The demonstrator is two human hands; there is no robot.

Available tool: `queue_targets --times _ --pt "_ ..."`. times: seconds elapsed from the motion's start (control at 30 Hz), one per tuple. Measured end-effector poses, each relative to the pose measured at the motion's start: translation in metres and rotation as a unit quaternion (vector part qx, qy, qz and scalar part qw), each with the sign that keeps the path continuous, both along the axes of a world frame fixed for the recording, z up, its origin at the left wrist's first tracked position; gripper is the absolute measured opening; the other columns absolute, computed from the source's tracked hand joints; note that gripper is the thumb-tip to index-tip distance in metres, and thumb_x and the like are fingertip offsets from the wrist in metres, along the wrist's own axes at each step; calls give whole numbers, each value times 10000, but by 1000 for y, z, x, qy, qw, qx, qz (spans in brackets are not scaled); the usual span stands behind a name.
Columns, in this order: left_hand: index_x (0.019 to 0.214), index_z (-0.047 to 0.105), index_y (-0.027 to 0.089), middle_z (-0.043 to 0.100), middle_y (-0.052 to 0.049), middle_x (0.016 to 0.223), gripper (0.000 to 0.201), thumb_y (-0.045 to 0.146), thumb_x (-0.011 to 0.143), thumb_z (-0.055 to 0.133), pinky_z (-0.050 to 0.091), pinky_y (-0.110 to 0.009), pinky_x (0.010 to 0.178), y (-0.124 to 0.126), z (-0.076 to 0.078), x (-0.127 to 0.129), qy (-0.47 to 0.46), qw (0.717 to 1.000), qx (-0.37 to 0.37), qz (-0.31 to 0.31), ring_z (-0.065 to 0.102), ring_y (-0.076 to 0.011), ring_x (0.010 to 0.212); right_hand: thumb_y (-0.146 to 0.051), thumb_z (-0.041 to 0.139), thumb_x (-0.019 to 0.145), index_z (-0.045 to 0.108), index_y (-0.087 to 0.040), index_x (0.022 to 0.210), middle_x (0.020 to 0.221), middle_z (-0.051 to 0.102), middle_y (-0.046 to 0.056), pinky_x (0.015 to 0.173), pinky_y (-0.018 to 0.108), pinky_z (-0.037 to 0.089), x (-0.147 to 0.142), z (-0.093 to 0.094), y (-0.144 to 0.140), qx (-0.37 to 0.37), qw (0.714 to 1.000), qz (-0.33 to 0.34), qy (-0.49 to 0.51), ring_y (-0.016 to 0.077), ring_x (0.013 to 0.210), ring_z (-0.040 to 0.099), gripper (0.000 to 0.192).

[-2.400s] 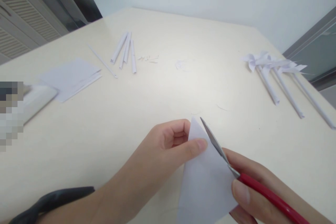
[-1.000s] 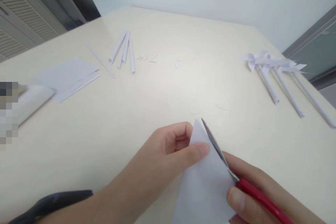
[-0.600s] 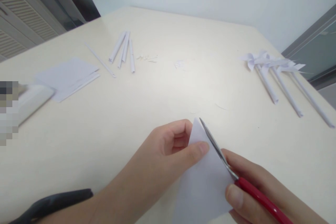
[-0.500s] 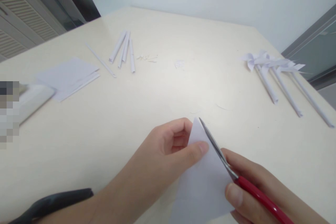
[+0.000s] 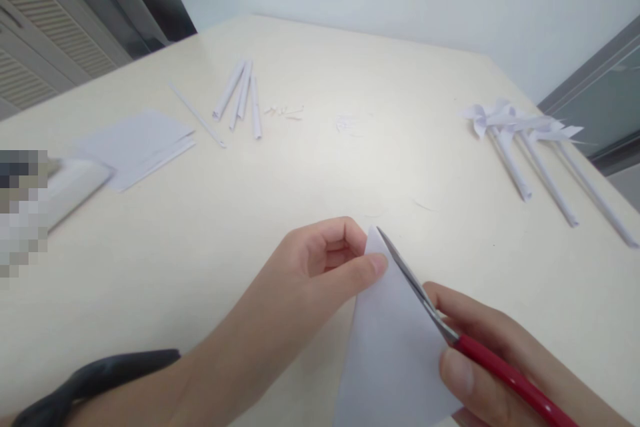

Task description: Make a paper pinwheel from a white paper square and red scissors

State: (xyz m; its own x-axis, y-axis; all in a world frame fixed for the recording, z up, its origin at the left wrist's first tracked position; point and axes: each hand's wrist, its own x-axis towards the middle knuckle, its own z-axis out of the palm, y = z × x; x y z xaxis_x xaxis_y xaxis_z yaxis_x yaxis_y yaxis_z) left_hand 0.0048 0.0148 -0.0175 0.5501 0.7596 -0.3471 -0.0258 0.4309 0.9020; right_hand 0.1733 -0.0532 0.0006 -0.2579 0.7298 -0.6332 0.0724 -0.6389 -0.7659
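A folded sheet of white paper (image 5: 395,353) with a pointed top is pinched near its tip by my left hand (image 5: 325,267), thumb on the front and fingers curled behind. My right hand (image 5: 485,360) is wrapped round the red handles of a pair of scissors (image 5: 505,370). The scissors' blades look closed or nearly so and lie along the paper's right edge, their tips beside the paper's point. The right thumb also rests by the paper's lower right side. The far fingers of both hands are partly hidden.
White paper sheets (image 5: 135,147) lie at the left, near a thin paper stick (image 5: 197,115) and several rolled paper tubes (image 5: 257,110). Paper scraps (image 5: 345,123) dot the middle. Paper pinwheels (image 5: 510,123) lie at the right. A black object (image 5: 100,373) is beside my left forearm.
My left thumb has shifted up and left on the paper, closer to its tip. The paper's lower part has swung slightly right. The scissors stay along the right edge. The view has shifted slightly.
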Motion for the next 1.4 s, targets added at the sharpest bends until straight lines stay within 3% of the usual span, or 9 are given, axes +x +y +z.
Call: queue_targets --times 0.3,0.47,0.53,0.67,0.87,1.13,1.4 --pt "672 497 173 560 53 614 187 236 838 557 404 -176 571 1 1 -1 1 1000 -2 -2 501 -67 578 -629 641 659 463 -207 721 511 273 -84 443 217 157 3 3 3 -22 999 -1 48 49 446 230 462" --pt "677 501 175 555 47 619 178 243 829 563 403 -186 571 1 2 -1 2 1000 -6 4 497 -76 585 -642 601 681 436 -211 721 516 263 -82 401 189 167 5 -11 -2 17 998 -2 59 44 426 214 463" --pt "667 495 172 556 44 611 183 236 826 559 403 -194 571 1 4 0 8 1000 -11 0 499 -80 578 -704 567 643 451 -220 736 507 287 -74 368 179 190 8 -22 -5 56 996 -2 64 47 395 250 506" --pt "624 476 166 551 45 577 199 202 799 563 400 -199 557 3 8 2 23 1000 -19 -3 494 -81 551 -785 532 558 511 -236 807 543 389 -41 346 193 278 13 -34 -7 18 998 57 23 67 377 346 603" --pt "630 484 170 552 53 570 178 184 783 574 392 -179 537 2 7 2 27 999 -28 -8 480 -74 541 -746 512 628 600 -234 857 619 536 16 343 179 343 9 -33 -4 84 995 51 5 98 434 452 567" --pt "636 477 169 550 41 602 188 208 794 571 388 -187 545 0 5 -1 25 998 -42 -25 482 -84 568 -739 569 587 621 -230 780 583 555 8 305 171 331 5 -25 -2 89 996 18 -23 85 390 448 546" --pt "641 484 170 554 37 600 179 209 792 572 392 -197 556 0 7 0 34 998 -49 -30 493 -90 576 -737 480 662 632 -271 828 582 605 35 339 201 398 9 -37 -7 135 988 49 -54 163 477 549 517"
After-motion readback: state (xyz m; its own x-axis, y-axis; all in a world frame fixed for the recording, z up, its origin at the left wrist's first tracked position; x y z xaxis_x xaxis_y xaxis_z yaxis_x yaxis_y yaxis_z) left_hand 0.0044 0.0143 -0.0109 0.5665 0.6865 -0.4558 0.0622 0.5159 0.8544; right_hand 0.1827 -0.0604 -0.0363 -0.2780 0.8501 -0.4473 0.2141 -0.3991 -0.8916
